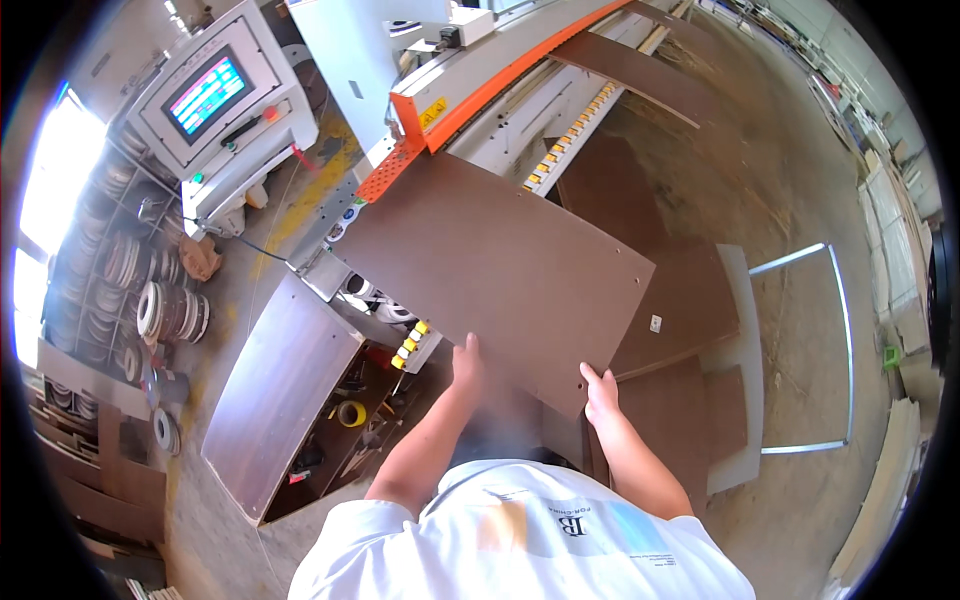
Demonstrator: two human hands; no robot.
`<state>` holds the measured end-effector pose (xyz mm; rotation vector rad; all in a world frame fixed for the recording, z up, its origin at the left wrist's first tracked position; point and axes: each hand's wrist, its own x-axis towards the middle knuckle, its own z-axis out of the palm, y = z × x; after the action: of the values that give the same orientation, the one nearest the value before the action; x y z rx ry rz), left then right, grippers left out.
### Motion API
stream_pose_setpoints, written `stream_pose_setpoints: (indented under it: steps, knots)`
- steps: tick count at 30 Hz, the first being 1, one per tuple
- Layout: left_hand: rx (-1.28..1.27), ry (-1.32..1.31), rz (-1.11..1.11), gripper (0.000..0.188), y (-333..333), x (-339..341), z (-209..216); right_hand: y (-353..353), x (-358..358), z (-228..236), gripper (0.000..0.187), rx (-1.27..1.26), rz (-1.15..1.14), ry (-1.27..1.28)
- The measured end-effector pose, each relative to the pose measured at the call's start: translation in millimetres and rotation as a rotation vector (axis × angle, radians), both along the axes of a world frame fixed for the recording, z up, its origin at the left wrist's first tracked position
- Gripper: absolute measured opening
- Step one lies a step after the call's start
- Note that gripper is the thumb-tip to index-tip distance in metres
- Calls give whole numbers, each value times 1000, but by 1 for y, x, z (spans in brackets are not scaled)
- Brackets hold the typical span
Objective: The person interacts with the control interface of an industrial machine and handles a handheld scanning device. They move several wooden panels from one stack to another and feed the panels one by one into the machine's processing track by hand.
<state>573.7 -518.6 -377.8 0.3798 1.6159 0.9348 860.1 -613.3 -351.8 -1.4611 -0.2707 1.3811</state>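
A brown rectangular board (500, 270) with small holes near its right edge lies level in front of me. Its far left part rests at the end of a long machine (480, 85) with an orange rail. My left hand (467, 362) is closed on the near edge, thumb on top and the other fingers hidden beneath. At the near right corner, my right hand (600, 393) grips the same board with its thumb over the top face. Yellow-and-white rollers (410, 345) stand just left of my left hand.
Left is an open-sided cabinet (285, 390) with tools and yellow tape. Beyond it stands a control panel (210, 95) with a lit screen. Brown boards (690, 320) are stacked at right, beside a metal frame (848, 350) on the floor. Another board (640, 78) sits farther along the machine.
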Motion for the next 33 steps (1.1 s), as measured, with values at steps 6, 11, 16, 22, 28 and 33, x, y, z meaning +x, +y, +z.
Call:
stream_pose_setpoints:
  steps: [6, 11, 16, 22, 28, 33]
  knots:
    - [-25, -87, -55, 51, 47, 44, 47, -13, 2, 59, 51, -71, 130, -24]
    - [92, -256, -176, 36, 79, 53, 39, -88, 30, 26, 42, -124, 270, 34]
    - [134, -203, -760, 36, 62, 74, 44, -187, 76, -32, 35, -323, 194, -25]
    - [-212, -37, -1075, 35, 61, 111, -30, -261, 77, -63, 34, -543, -197, -51]
    - [-323, 6, -1087, 23, 124, 175, -145, -317, 13, -82, 28, -807, -126, -207]
    - [-237, 107, -787, 31, 206, 202, -259, -315, -28, -91, 29, -770, -57, -160]
